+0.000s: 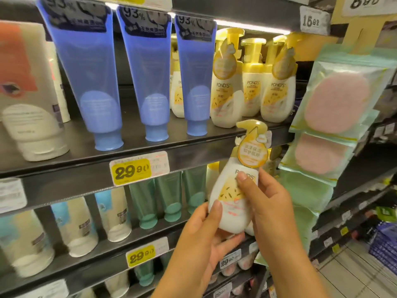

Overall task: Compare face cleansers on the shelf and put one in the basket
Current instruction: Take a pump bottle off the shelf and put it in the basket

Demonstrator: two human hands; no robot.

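I hold a white and yellow Pond's pump cleanser bottle [232, 203] upright in front of the shelves, right of centre. My left hand [202, 237] cups its base from below left, thumb on the front. My right hand [264, 203] grips its right side, thumb pressed on the label. More of the same Pond's bottles [249, 87] stand on the upper shelf [137, 145] behind it. Three blue cleanser tubes [90, 82] stand cap-down to their left. No basket is in view.
White tubes [28, 117] stand at the far left. The lower shelf carries white tubes [77, 229] and green tubes [159, 198]. Yellow price tags [133, 169] line the shelf edges. Hanging packs of pink sponges [335, 104] jut out at the right.
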